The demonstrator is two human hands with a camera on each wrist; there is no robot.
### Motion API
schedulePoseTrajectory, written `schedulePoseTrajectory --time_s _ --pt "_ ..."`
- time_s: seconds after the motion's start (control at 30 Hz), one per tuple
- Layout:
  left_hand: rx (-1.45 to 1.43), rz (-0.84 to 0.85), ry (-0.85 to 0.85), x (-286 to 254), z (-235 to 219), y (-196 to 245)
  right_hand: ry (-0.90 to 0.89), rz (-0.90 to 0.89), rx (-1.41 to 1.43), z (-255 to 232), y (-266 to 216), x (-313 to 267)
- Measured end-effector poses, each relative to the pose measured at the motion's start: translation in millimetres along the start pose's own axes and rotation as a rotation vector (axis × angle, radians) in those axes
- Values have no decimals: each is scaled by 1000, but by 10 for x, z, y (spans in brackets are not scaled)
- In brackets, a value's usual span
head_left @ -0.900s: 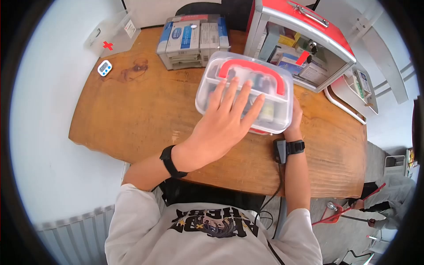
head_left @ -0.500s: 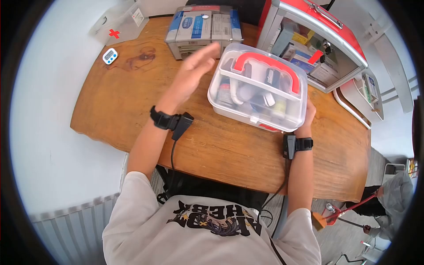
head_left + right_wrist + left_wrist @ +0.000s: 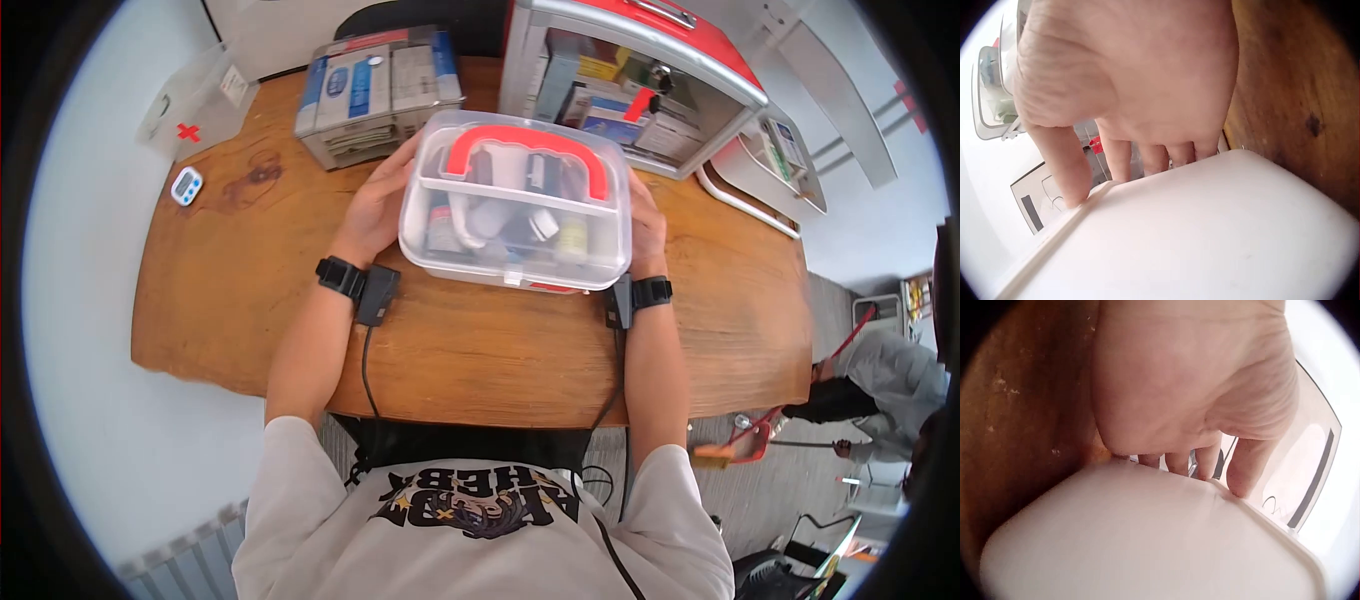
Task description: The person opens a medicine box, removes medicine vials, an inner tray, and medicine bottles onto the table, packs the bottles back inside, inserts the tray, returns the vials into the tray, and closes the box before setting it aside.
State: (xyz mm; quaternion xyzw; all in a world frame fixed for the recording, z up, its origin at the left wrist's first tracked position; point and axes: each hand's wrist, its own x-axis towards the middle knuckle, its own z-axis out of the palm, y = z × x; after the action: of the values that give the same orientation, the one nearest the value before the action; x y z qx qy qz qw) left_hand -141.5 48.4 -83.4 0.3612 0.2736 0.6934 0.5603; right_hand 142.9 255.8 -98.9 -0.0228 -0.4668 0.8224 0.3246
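- At the upper centre of the head view, a clear-lidded white box (image 3: pixel 515 215) with a red handle (image 3: pixel 530 138) sits between a person's two hands, over the wooden tabletop (image 3: pixel 230 300).
- The left hand (image 3: pixel 375 215) grips the box's left side, the right hand (image 3: pixel 648 225) its right; the hands are apart, clamped on opposite ends.
- Both wrist views show a thumb at the box's rim, with other fingertips hidden behind its wall.
- Bottles and other items show through the translucent lid; their labels are too blurred to read.
- Behind, a container of blue-and-white packages (image 3: pixel 375 95) stands at upper left of centre, beside a red-topped cabinet (image 3: pixel 735 60).
- At upper left, a small white timer (image 3: pixel 186 187) lies near a clear bin (image 3: pixel 215 105) marked with a red cross.
- At the right edge, another person (image 3: pixel 890 370) appears near a red dustpan (image 3: pixel 752 442).
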Motion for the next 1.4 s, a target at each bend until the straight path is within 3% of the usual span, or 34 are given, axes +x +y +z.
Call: schedulePoseTrajectory --time_s 0.23,0.3,0.37,0.4,0.47,0.53,0.63,0.7,0.97,1.03,1.17,1.23,1.3,1.37,1.4 --pt "27 9 101 -42 27 -29 -18 -17 -60 -41 10 2" --pt "15 13 113 -42 -45 -75 82 25 -111 -64 18 -15" --pt "-23 67 -88 -15 -102 -108 86 24 -171 -156 75 19" --pt "-21 69 -92 6 -111 -126 86 24 -227 -196 93 54" --pt "57 -65 143 89 65 -79 147 60 -168 68 0 176" --pt "22 -62 160 146 199 -44 310 137 -184 358 -132 310" --pt "-6 -58 156 170 204 -48 320 158 -344 255 -199 439" --pt "-101 -139 301 167 128 -108 332 137 -350 231 -188 428" --pt "22 -124 261 106 129 -127 388 97 -350 349 -223 369" --pt "36 -116 289 104 145 -124 405 125 -633 278 -344 348" --pt "135 -40 220 91 173 -53 335 63 -822 307 -553 284" --pt "167 -2 184 91 189 28 327 -7 -1059 452 -677 198" --pt "513 129 209 78 140 128 282 -13 -1147 583 -753 114" --pt "579 193 306 40 276 207 220 -19 -1228 733 -794 46" --pt "796 230 292 14 278 251 231 -17 -1350 820 -798 33"
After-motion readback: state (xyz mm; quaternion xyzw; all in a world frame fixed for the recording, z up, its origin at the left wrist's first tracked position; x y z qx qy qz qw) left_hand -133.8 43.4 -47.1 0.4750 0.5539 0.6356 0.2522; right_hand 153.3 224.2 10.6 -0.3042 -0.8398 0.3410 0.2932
